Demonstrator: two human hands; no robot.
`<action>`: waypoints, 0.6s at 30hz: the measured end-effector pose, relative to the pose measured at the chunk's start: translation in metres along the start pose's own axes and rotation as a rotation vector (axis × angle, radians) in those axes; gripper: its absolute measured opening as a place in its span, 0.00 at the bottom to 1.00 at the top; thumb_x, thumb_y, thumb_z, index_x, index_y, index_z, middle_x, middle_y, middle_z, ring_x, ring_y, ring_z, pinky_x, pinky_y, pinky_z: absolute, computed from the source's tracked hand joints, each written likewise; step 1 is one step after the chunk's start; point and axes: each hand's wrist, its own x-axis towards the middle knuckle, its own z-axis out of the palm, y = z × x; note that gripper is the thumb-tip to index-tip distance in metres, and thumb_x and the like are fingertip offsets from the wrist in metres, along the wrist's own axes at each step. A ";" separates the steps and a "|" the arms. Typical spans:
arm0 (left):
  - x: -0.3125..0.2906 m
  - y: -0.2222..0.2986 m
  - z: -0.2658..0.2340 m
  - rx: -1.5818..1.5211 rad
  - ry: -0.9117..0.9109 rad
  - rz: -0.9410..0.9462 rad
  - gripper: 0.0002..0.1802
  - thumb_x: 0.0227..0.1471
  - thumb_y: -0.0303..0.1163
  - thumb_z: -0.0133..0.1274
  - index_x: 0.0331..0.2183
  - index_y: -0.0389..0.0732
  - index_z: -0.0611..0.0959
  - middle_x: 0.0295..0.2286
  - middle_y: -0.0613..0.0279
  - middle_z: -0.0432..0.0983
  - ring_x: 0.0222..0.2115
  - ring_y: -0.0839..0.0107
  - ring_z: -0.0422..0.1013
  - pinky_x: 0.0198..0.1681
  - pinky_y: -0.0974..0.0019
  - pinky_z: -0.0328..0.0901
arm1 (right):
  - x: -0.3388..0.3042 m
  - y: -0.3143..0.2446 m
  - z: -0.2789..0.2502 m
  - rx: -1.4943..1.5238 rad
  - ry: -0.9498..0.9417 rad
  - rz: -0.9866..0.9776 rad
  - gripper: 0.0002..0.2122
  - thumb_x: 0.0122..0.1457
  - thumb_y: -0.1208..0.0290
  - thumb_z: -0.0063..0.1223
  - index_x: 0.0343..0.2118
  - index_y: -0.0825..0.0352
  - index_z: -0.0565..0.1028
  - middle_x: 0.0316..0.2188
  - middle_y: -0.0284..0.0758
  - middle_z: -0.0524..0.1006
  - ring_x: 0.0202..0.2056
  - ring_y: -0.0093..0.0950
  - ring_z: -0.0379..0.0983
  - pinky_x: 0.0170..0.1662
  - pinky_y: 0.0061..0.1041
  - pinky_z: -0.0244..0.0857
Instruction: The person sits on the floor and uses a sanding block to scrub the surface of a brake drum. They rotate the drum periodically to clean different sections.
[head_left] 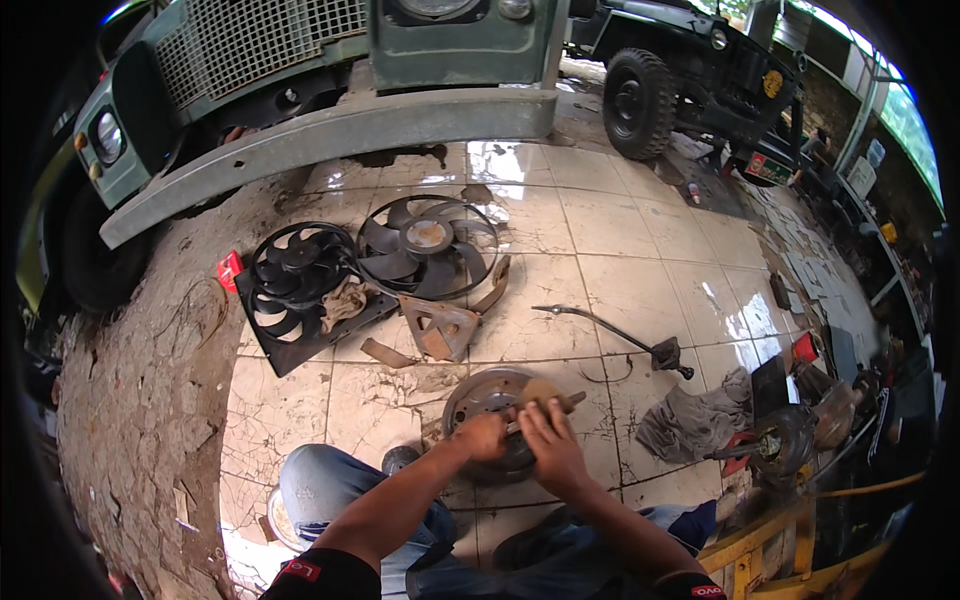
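Observation:
My left hand [484, 437] is closed around the near end of a rusty flat metal bar [575, 400]. The bar slants up to the right above a round grey steel wheel rim [462, 410] on the tiles between my knees. Against the bar, my right hand [552, 450] presses its fingers over a brown, sheet-like piece [541, 390], perhaps sandpaper; its exact kind is unclear. My thumb and palm there are partly hidden. Both hands cover the near part of the rim.
Two black radiator fans [427, 240] [300, 262] lie ahead, beside a rusty triangular bracket [440, 328]. A gear lever [610, 328] and a grey rag [695, 418] lie to the right. A green vehicle's bumper [330, 145] stands beyond; a yellow frame [800, 545] is at near right.

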 end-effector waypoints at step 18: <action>0.000 -0.004 0.006 -0.025 0.175 0.064 0.18 0.41 0.35 0.55 0.29 0.28 0.84 0.30 0.36 0.79 0.35 0.44 0.77 0.44 0.50 0.72 | -0.001 0.023 0.007 0.007 0.010 0.190 0.35 0.51 0.78 0.49 0.66 0.68 0.57 0.68 0.45 0.55 0.70 0.46 0.44 0.68 0.51 0.40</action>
